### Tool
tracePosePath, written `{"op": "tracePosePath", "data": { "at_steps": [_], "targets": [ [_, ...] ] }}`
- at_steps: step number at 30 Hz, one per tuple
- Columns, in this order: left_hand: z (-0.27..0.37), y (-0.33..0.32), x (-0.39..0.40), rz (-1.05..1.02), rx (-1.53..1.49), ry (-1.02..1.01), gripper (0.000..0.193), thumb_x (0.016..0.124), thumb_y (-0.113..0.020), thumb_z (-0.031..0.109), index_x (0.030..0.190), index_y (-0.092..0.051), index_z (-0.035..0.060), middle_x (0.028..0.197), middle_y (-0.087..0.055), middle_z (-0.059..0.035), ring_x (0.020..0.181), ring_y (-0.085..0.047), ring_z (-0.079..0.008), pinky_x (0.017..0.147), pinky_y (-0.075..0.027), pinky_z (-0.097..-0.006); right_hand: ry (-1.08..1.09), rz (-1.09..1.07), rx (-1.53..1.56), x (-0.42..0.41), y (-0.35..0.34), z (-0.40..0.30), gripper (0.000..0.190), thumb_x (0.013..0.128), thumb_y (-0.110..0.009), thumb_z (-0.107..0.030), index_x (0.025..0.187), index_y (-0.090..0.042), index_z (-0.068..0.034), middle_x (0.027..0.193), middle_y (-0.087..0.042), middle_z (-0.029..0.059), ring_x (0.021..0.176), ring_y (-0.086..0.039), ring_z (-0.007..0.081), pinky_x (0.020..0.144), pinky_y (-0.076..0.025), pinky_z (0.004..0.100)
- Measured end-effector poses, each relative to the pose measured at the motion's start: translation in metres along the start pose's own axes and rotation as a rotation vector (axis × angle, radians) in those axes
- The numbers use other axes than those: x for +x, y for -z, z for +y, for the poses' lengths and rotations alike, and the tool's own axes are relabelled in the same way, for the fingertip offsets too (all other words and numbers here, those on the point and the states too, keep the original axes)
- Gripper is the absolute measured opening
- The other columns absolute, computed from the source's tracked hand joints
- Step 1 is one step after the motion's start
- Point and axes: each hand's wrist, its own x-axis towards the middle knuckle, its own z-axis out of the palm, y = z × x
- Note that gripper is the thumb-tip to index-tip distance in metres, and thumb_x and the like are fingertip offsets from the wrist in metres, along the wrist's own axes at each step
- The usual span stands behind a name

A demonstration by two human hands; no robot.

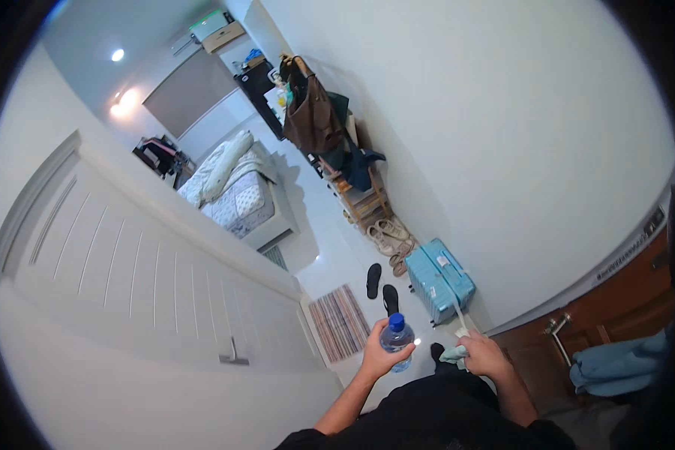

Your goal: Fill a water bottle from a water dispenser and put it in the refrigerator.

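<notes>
In front of my body, my left hand (385, 355) is wrapped around a clear plastic water bottle (397, 336) with a blue screw cap (396, 321). The bottle is held upright with its cap towards me. My right hand (482, 355) grips a crumpled pale green cloth or wrapper (455, 354); its exact kind I cannot tell. A whitish piece sticks out above those fingers. Beyond my right hand, a light blue hard-shell suitcase (436, 278) stands on the tiled floor by the wall. A pair of black slippers (374, 280) lies ahead of the bottle.
A striped mat (339, 322) lies beside the white door (146, 270) on the left. Shoes (391, 233) and a wooden rack (365, 202) with hanging bags (314, 118) line the right wall. Farther off stands a bed (242, 197). A brown door (607, 315) is at lower right.
</notes>
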Motion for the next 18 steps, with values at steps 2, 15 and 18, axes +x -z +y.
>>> {"op": "tracePosePath", "data": {
  "at_steps": [2, 15, 18],
  "targets": [
    [-0.019, 0.018, 0.024, 0.097, 0.015, -0.018, 0.070, 0.071, -0.092, 0.023, 0.125, -0.052, 0.0023, 0.111, -0.063, -0.0085, 0.103, -0.064, -0.0176, 0.094, -0.051, -0.0343, 0.051, -0.014, -0.026, 0.053, 0.013, -0.011, 0.028, 0.079, -0.061, -0.006, 0.106, -0.065, -0.009, 0.108, -0.060, 0.0175, 0.104, -0.060, 0.0410, 0.087, -0.049, 0.0491],
    [-0.048, 0.206, 0.161, 0.487, -0.039, 0.040, 0.071, 0.067, -0.092, 0.020, 0.123, -0.053, 0.0017, 0.108, -0.063, -0.0069, 0.099, -0.063, -0.0173, 0.092, -0.051, -0.0334, 0.579, -0.386, 0.049, 0.416, 0.043, -0.146, 0.033, 0.076, -0.063, -0.004, 0.108, -0.065, -0.010, 0.104, -0.060, 0.0124, 0.099, -0.062, 0.0347, 0.082, -0.050, 0.0467],
    [-0.072, 0.275, 0.191, 0.415, -0.193, 0.066, 0.070, 0.068, -0.091, 0.017, 0.126, -0.054, 0.0040, 0.113, -0.064, -0.0074, 0.105, -0.064, -0.0190, 0.096, -0.050, -0.0332, 0.600, -0.459, 0.131, 0.495, 0.040, -0.185, 0.033, 0.077, -0.067, -0.007, 0.110, -0.063, -0.009, 0.104, -0.060, 0.0115, 0.101, -0.061, 0.0344, 0.081, -0.050, 0.0446]
  ]
}}
